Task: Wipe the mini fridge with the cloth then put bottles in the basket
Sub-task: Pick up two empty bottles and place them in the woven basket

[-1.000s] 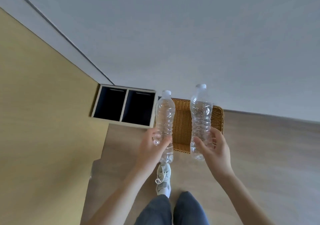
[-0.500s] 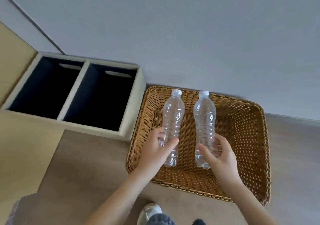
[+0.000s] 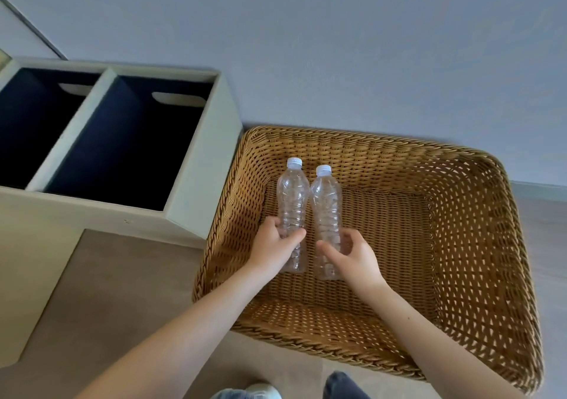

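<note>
A brown wicker basket point(image 3: 478, 245) stands on the floor against the wall. Two clear plastic bottles with white caps are side by side inside it, near its left wall. My left hand point(image 3: 273, 245) grips the lower part of the left bottle point(image 3: 292, 196). My right hand point(image 3: 352, 254) curls round the lower part of the right bottle point(image 3: 325, 202). The bottles touch each other along their sides. Whether their bottoms rest on the basket floor I cannot tell. The mini fridge and the cloth are not in view.
A pale green storage unit point(image 3: 196, 165) with two dark open bins stands directly left of the basket. A grey wall point(image 3: 337, 45) runs behind both. Brown floor point(image 3: 122, 291) lies in front, and my shoe and trouser legs show at the bottom edge.
Both hands have lowered the bottles from above the basket down into it and brought them together. The view has closed in on the basket.
</note>
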A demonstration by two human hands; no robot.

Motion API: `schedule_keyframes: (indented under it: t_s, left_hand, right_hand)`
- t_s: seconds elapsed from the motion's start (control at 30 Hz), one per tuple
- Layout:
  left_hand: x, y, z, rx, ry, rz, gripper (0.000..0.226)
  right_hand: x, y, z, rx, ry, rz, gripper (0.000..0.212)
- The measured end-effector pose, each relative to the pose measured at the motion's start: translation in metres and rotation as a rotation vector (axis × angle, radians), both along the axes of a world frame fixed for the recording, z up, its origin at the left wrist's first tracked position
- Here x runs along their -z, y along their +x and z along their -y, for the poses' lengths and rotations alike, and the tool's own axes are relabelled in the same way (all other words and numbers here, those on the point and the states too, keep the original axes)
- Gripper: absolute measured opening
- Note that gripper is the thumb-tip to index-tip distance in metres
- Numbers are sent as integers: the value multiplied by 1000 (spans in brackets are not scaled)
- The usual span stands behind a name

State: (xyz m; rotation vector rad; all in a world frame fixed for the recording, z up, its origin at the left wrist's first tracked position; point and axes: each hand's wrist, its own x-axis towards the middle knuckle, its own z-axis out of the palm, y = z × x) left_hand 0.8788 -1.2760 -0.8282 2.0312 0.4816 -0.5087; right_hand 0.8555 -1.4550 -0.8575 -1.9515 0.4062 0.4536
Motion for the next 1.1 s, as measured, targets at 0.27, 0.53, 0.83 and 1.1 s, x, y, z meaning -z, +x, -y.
schedule_keyframes:
  t_s: [0.27,0.53,0.83,1.1]
  left_hand:
    - [26,0,-8,67,100,-56,61]
    - [36,-4,-8,109,141,-39,61]
    - [37,1,-9,210,275,-104,66]
    - [-22,-21,-1,353,471,146,72]
  right_hand:
    - [26,1,-7,-61,-120,-64,79]
    - [34,-4,-14,-110,-209,-37,78]
    - [30,-6,-16,-157,-217,20,90]
    - [-29,-14,-3,-208,-408,88,70]
